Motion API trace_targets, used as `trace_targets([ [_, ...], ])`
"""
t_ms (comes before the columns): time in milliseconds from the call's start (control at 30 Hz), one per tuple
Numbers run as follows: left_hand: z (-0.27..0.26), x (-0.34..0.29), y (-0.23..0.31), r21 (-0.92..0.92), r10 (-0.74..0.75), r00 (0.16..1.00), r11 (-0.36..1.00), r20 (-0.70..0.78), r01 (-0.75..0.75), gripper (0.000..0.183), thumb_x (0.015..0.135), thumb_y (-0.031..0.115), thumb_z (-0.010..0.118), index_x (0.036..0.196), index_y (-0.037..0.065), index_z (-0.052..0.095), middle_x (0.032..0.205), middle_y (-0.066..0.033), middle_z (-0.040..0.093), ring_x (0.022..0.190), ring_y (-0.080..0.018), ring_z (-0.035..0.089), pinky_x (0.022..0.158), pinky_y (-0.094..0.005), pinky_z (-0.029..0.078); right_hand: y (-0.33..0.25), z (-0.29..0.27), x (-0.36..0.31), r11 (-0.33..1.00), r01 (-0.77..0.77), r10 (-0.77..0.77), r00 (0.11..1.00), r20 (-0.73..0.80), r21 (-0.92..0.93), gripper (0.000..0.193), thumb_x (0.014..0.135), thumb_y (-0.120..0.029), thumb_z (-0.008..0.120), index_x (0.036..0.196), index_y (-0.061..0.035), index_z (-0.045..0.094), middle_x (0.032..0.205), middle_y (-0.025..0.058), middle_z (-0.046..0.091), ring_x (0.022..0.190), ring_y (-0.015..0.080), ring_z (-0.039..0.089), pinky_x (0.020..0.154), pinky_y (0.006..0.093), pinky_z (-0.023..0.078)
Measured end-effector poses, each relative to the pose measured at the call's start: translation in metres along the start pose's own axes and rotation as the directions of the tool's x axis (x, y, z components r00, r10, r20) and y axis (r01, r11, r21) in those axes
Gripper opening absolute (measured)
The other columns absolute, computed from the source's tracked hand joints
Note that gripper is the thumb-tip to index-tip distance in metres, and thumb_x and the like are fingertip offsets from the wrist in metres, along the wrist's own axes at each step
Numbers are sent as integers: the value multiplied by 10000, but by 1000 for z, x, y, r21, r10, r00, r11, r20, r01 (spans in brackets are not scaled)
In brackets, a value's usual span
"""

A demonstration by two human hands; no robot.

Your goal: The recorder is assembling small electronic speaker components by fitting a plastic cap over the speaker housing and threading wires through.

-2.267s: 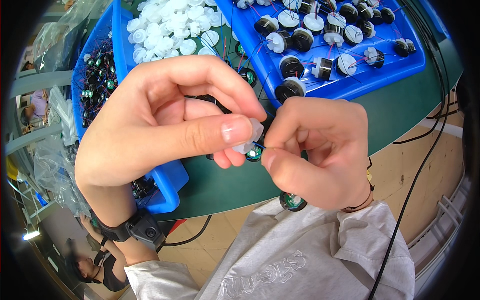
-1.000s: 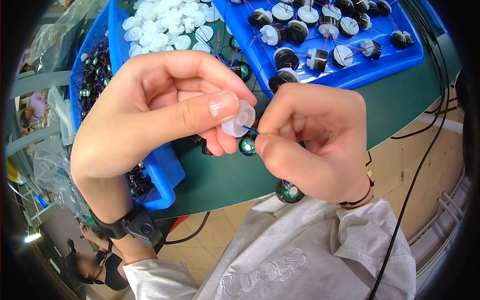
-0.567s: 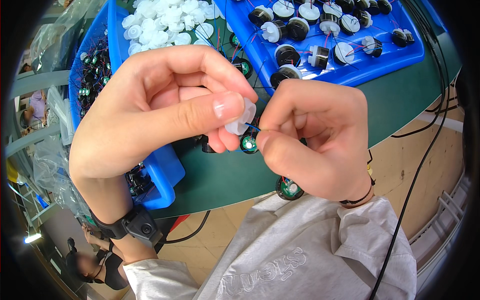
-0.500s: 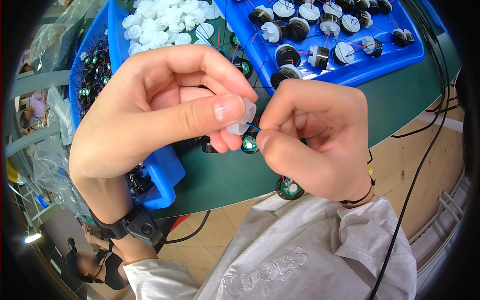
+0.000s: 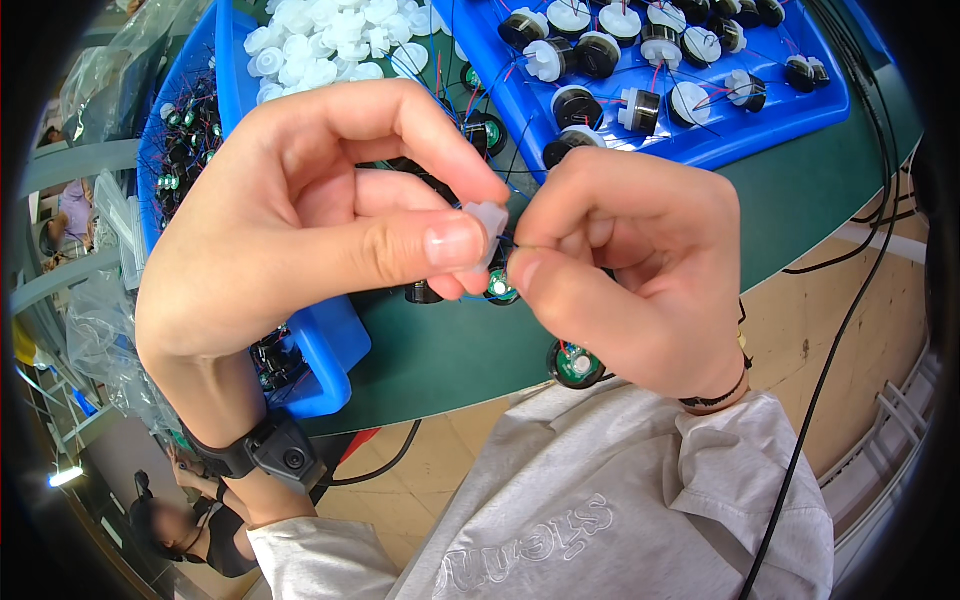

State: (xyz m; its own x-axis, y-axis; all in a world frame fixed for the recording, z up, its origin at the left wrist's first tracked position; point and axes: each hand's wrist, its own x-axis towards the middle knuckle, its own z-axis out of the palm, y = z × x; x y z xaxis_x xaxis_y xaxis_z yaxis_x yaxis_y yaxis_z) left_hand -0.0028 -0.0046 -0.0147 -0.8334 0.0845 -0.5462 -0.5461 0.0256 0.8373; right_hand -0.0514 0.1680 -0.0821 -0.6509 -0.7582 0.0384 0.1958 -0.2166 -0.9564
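Clearly the head view catches a fitting job midway. The left hand (image 5: 300, 230) pinches a small white plastic cap (image 5: 484, 228) between thumb and forefinger, clamped tight on it, while the right hand (image 5: 630, 270) closes thumb and fingers around a small round part with a green circuit face (image 5: 499, 288) — the two pieces meet right at the fingertips, held up above the green counter (image 5: 450, 350). Whether the cap is already seated on the part I cannot tell; the fingers hide the joint. By my judgement this unit is not yet finished and not yet laid down.

As for what looks done: the blue tray (image 5: 790, 125) at upper right holds a spread of black cylindrical units with white caps (image 5: 640, 105) and thin red and black leads, lying loosely in rows. What looks left: the blue bin (image 5: 225, 90) at upper centre is heaped with loose white caps (image 5: 320, 50), and another blue bin (image 5: 325, 345) at the left, its corner just beside the left hand's wrist, carries a tangle of uncapped green-faced parts (image 5: 185, 130) with wires — plenty in both.

One more green-faced disc (image 5: 575, 362) lies at the counter's near edge, just under the right hand. A black cable (image 5: 860, 290) trails down the right side, and a black wrist-worn device (image 5: 270, 455) sits on the left forearm.
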Motion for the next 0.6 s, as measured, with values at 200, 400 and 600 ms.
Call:
trace_targets([
  [200, 0, 1, -1, 3, 19, 1000, 1000, 1, -19, 331, 719, 219, 686, 871, -21, 514, 863, -116, 534, 748, -148, 557, 634, -239, 469, 0, -1, 1, 1000, -6, 6, 1000, 23, 13, 56, 681, 69, 547, 657, 25, 521, 583, 12, 478, 479, 39, 419, 419, 192, 282],
  [400, 0, 2, -3, -2, 51, 999, 999, 6, -51, 331, 733, 235, 673, 876, -19, 517, 876, -120, 539, 762, -152, 562, 644, -247, 475, 0, -2, 0, 1000, 18, -17, 1000, 22, -9, 55, 658, 78, 527, 643, 26, 519, 568, 11, 475, 475, 40, 417, 419, 195, 282],
  [600, -1, 3, -5, 2, 49, 999, 999, 13, -49, 343, 738, 244, 669, 884, -22, 510, 886, -125, 541, 733, -155, 572, 602, -239, 483, 2, -1, 0, 1000, 23, -23, 1000, 16, -15, 61, 644, 84, 516, 636, 24, 520, 566, 12, 478, 472, 40, 412, 418, 198, 279],
])
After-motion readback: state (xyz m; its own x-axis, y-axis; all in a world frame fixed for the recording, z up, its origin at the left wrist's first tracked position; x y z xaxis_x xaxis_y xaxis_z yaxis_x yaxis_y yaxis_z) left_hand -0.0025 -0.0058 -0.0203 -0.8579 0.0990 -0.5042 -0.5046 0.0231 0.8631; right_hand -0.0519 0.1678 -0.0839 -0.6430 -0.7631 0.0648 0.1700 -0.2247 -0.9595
